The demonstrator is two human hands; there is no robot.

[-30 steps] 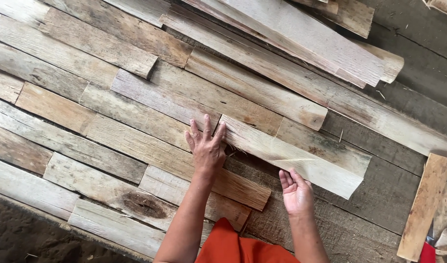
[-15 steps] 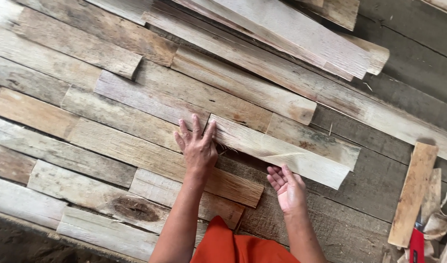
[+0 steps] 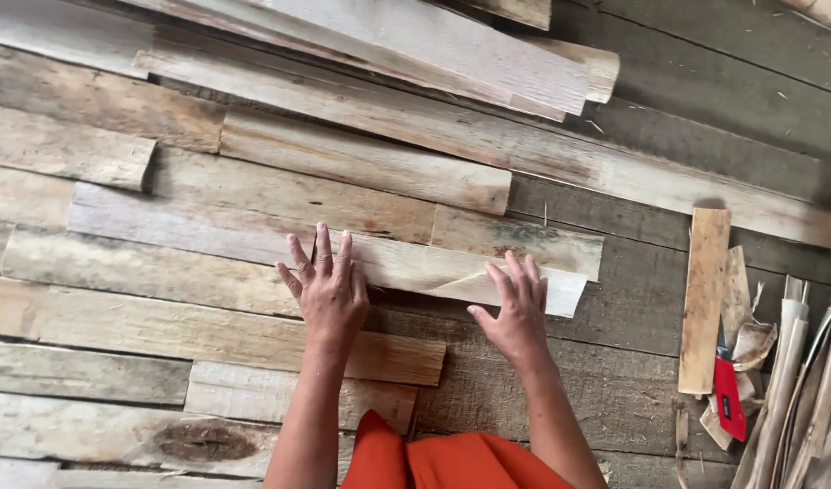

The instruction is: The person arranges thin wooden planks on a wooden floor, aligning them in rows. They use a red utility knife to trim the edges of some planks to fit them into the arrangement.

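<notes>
A pale wooden strip (image 3: 434,267) lies flat among rows of weathered wooden strips laid side by side on a plank floor. My left hand (image 3: 325,290) rests palm down with spread fingers on the strip's left end and the neighbouring strip. Palm down too, my right hand (image 3: 517,312) presses its fingers onto the lower edge of the strip near its right end. Neither hand grips anything. An orange garment (image 3: 443,457) shows between my forearms at the bottom edge.
More long strips (image 3: 415,41) are stacked overlapping at the top. A short brown board (image 3: 703,299) lies upright-oriented at the right, beside wood scraps, thin sticks (image 3: 809,380) and a red object (image 3: 728,398). Bare dark floor planks (image 3: 633,398) lie at the lower right.
My right hand turned from palm up off the strip to palm down on its lower edge. The view shifted right, so the strips slid left and the scrap pile came into sight.
</notes>
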